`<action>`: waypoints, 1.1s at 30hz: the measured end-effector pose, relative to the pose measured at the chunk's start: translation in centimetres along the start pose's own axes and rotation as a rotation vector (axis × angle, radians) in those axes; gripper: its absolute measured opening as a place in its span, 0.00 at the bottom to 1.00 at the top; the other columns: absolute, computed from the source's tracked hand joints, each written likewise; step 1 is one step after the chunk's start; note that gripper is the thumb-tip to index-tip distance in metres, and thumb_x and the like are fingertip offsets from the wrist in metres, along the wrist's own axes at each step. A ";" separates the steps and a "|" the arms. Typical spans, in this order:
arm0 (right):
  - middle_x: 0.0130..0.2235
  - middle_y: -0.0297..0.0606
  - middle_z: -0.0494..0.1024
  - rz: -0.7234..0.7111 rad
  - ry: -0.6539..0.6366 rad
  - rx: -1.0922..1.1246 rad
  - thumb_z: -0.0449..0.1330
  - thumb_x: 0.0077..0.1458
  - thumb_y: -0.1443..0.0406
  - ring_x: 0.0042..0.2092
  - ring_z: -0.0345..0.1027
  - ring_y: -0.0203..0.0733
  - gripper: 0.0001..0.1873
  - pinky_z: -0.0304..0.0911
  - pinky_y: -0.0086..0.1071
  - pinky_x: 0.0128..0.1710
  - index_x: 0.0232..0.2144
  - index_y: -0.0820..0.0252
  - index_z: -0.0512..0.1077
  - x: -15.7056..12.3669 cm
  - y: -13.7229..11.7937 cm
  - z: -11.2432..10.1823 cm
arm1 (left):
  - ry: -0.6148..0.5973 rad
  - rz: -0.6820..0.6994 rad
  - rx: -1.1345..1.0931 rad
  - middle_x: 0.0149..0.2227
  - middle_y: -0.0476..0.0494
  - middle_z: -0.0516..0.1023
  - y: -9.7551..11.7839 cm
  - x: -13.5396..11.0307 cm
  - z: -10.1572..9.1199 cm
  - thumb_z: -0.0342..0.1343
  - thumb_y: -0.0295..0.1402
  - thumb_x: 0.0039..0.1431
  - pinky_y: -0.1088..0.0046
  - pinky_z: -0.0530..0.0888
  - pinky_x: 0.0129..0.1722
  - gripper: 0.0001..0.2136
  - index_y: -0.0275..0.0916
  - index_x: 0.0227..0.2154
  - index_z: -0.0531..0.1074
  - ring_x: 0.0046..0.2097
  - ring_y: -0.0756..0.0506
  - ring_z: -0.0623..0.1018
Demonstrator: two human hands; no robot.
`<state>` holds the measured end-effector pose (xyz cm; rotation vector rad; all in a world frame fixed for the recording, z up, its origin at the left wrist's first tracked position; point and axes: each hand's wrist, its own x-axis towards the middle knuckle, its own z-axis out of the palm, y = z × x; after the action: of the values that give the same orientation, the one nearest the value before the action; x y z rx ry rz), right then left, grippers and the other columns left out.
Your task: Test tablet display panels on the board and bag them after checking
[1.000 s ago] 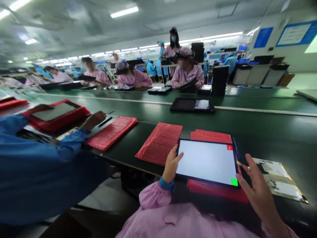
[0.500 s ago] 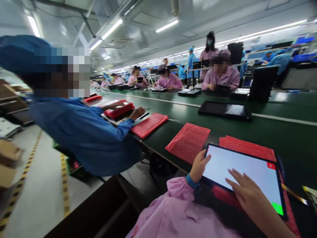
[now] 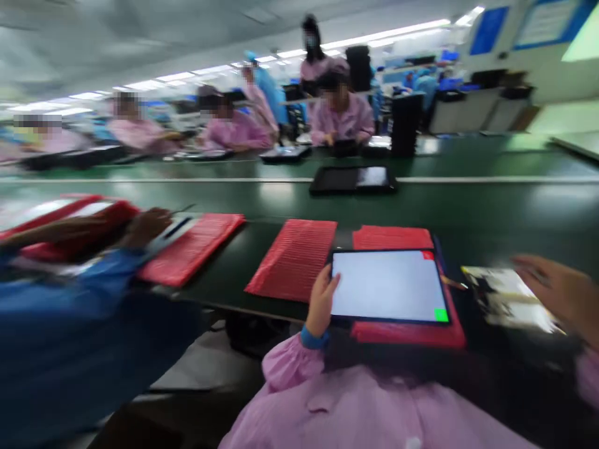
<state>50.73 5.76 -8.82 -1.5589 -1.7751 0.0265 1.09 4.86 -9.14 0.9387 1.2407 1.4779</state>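
Right grip (image 3: 556, 292) had just come off the screen and moved right. It was open, fingers loose, blurred, over the printed sheet (image 3: 508, 298) at the edge of the view. Couldn't confirm contact with the sheet. Left grip (image 3: 322, 299) stayed hooked on the left edge of the tablet (image 3: 388, 285), so that was the only hold on it.

Result: the whole screen was uncovered. It was lit pale, with a green patch (image 3: 441, 315) in the lower right corner and a red mark (image 3: 427, 255) in the upper right.

Tablet lay flat on a red bubble mailer (image 3: 407, 335), on the dark green surface (image 3: 491, 209). A second red bubble mailer (image 3: 291, 259) sat just left of it. A thin gold-tipped strip (image 3: 452, 282) lay just right of the tablet. Co-worker's hand (image 3: 150, 227), blue sleeve, was working off to my left.
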 end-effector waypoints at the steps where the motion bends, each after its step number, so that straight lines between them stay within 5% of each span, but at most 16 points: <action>1: 0.42 0.49 0.78 0.028 -0.004 -0.093 0.51 0.61 0.45 0.44 0.73 0.70 0.22 0.65 0.67 0.44 0.42 0.49 0.76 0.2 -1.4 -1.2 | -0.019 -0.004 0.039 0.56 0.38 0.75 0.1 0.1 -0.2 0.66 0.50 0.49 0.63 0.67 0.61 0.31 0.37 0.52 0.72 0.59 0.39 0.73; 4: 0.45 0.52 0.78 0.095 -0.099 -0.134 0.51 0.64 0.56 0.47 0.73 0.66 0.18 0.66 0.62 0.49 0.42 0.60 0.76 1.1 -3.7 -2.4 | -0.026 -0.013 0.117 0.59 0.35 0.73 0.8 0.4 -0.4 0.63 0.51 0.51 0.66 0.71 0.57 0.34 0.35 0.57 0.68 0.59 0.40 0.74; 9: 0.53 0.47 0.75 0.144 -0.161 -0.154 0.53 0.62 0.67 0.55 0.70 0.52 0.15 0.62 0.46 0.59 0.45 0.65 0.77 -0.2 -3.7 -0.6 | -0.048 -0.048 0.144 0.56 0.36 0.75 2.2 0.0 -0.1 0.64 0.50 0.52 0.71 0.75 0.51 0.33 0.35 0.57 0.69 0.55 0.41 0.77; 16: 0.54 0.50 0.75 -0.043 -0.147 -0.204 0.49 0.64 0.64 0.54 0.70 0.52 0.18 0.65 0.48 0.58 0.46 0.65 0.76 -1.9 -4.5 1.1 | -0.019 -0.028 0.133 0.54 0.39 0.77 2.8 -0.6 0.5 0.64 0.46 0.54 0.71 0.76 0.50 0.27 0.37 0.53 0.72 0.53 0.42 0.78; 27: 0.55 0.50 0.74 -0.010 -0.210 -0.228 0.49 0.66 0.61 0.56 0.68 0.59 0.19 0.63 0.53 0.59 0.47 0.62 0.76 -2.0 -4.6 0.4 | -0.111 0.033 0.050 0.55 0.39 0.77 1.9 -0.8 0.5 0.64 0.41 0.57 0.62 0.72 0.59 0.23 0.38 0.54 0.72 0.56 0.40 0.77; 30: 0.57 0.50 0.72 0.028 -0.173 -0.163 0.49 0.68 0.60 0.58 0.66 0.61 0.18 0.59 0.56 0.60 0.47 0.58 0.76 -2.2 -6.8 -0.3 | -0.078 0.085 0.086 0.55 0.39 0.77 1.9 -0.9 0.4 0.66 0.38 0.56 0.63 0.73 0.58 0.25 0.39 0.55 0.71 0.55 0.41 0.77; 33: 0.46 0.43 0.78 0.180 0.024 0.047 0.54 0.67 0.58 0.50 0.73 0.55 0.12 0.65 0.51 0.56 0.42 0.53 0.77 -2.8 -11.6 -0.9 | -0.058 0.172 0.052 0.55 0.41 0.77 2.6 -1.3 0.5 0.65 0.37 0.58 0.66 0.73 0.57 0.23 0.41 0.55 0.71 0.56 0.43 0.76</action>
<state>41.35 -0.05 -4.05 -1.6729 -1.5999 0.1346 1.42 3.66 -6.44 1.1389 1.1851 1.5459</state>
